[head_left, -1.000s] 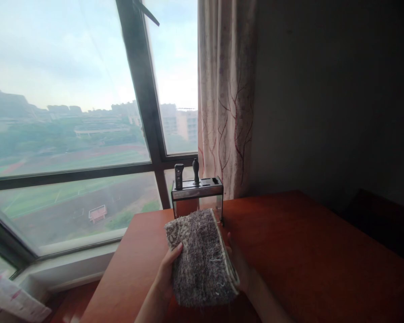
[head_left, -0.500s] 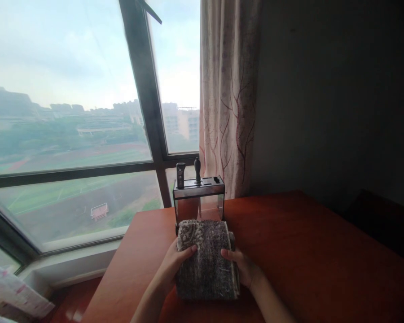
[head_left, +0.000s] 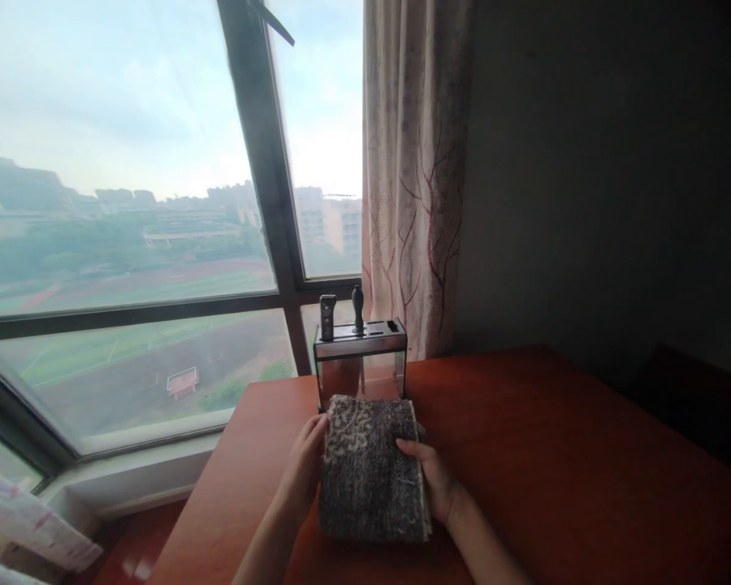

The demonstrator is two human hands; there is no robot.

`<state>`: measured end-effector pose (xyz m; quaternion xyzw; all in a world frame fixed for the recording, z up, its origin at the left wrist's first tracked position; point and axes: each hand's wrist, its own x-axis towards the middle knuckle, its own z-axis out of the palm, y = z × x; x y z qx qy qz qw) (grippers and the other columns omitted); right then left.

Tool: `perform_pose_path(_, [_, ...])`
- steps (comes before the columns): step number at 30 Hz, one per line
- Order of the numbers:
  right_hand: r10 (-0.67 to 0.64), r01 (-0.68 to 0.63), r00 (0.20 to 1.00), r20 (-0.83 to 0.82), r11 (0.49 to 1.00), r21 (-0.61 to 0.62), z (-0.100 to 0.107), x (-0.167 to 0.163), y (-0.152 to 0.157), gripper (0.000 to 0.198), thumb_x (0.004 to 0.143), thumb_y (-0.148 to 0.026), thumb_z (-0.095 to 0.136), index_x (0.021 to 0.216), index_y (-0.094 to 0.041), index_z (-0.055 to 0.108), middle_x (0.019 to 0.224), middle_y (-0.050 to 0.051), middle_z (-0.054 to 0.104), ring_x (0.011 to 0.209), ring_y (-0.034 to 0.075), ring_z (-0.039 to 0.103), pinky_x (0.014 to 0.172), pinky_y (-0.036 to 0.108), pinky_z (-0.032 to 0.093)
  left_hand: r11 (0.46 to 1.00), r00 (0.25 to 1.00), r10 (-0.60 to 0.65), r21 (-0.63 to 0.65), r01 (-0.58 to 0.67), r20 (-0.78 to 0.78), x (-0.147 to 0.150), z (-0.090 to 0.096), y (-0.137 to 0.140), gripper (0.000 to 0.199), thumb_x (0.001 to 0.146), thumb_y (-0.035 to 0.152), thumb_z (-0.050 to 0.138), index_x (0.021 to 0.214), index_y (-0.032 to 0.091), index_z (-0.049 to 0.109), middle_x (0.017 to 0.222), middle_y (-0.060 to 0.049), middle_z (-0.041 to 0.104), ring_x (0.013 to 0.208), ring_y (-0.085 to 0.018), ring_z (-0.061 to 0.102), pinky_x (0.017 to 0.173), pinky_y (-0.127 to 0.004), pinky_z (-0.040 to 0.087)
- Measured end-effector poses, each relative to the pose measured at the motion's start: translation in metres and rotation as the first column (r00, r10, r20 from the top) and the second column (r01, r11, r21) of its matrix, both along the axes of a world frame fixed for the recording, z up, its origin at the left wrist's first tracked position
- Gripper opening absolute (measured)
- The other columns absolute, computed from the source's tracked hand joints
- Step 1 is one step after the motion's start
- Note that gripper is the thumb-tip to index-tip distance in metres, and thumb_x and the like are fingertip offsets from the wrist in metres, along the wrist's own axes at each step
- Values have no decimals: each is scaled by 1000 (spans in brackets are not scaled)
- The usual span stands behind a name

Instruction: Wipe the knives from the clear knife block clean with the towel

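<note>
A folded, fuzzy grey cloth [head_left: 371, 479], mottled with pale tufts at its upper left, is in front of me, tilted towards my view. My right hand [head_left: 435, 475] grips its right side, thumb on the front face and the other fingers hidden behind. At the left edge is my left hand [head_left: 308, 455], its fingertips close together against the cloth's upper left side and its thumb off the front face. Part of that hand's hold is hidden by the cloth. Layered edges of the fold show along the right side.
Just beyond the cloth stands a clear-sided knife block [head_left: 359, 345] with two dark handles upright in its top. The reddish wooden table [head_left: 524, 455] extends to the right. A window [head_left: 158, 357] is at the left, and a patterned curtain [head_left: 414, 179] hangs behind.
My left thumb has come off the cloth's front, and that hand has shifted to the left edge. The right thumb has slid slightly up and left. The cloth has turned a little.
</note>
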<state>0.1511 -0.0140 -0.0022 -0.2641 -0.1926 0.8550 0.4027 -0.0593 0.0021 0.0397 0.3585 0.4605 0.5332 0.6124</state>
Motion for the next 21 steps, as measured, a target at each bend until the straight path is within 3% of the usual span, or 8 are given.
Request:
perform_pose_path(3, [-46, 46, 999, -4, 999, 2, -1, 0, 3, 39, 75, -40, 60, 99, -11, 67, 96, 16, 74, 103, 30, 66, 95, 45, 45, 972, 974, 208, 131, -196, -88, -9, 9, 14, 45, 69, 48, 73, 100, 19, 59, 103, -8, 68, 96, -25, 65, 79, -34, 51])
perform_pose_path(6, [-43, 44, 999, 13, 999, -22, -1, 1, 4, 38, 74, -38, 62, 98, -10, 67, 93, 16, 74, 101, 30, 67, 95, 44, 45, 913, 931, 336, 293, -284, -145, -15, 34, 33, 46, 69, 47, 72, 102, 19, 57, 107, -10, 65, 103, -27, 61, 83, -36, 48])
perform_pose_path(11, [-40, 40, 999, 5, 997, -72, -1, -1, 4, 27, 77, -31, 60, 91, -9, 68, 86, 15, 75, 96, 27, 69, 92, 41, 48, 756, 872, 441, 611, -236, -210, -15, 88, 76, 40, 74, 40, 70, 105, 19, 53, 107, -9, 61, 104, -23, 58, 90, -37, 44])
perform_pose_path(13, [-45, 44, 999, -3, 996, -80, -2, -1, 5, 26, 77, -30, 59, 92, -10, 67, 84, 14, 75, 95, 27, 69, 91, 41, 48, 723, 859, 449, 665, -188, -245, -11, 107, 94, 41, 74, 39, 70, 105, 19, 53, 105, -9, 61, 100, -23, 59, 88, -37, 45])
perform_pose_path(16, [-54, 53, 999, -5, 994, -92, -6, -2, 7, 24, 77, -29, 59, 93, -12, 67, 81, 12, 75, 93, 28, 70, 91, 44, 49, 720, 883, 382, 687, -100, -271, -5, 129, 117, 45, 70, 39, 73, 105, 19, 53, 102, -8, 61, 98, -22, 60, 86, -35, 47])
perform_pose_path(21, [-59, 62, 998, 35, 995, -79, -7, -3, 7, 29, 75, -32, 62, 93, -11, 66, 85, 14, 75, 92, 28, 70, 89, 43, 50, 810, 928, 202, 586, 22, -313, 6, 147, 140, 49, 63, 38, 79, 102, 16, 58, 81, -3, 64, 77, -19, 64, 71, -31, 48])
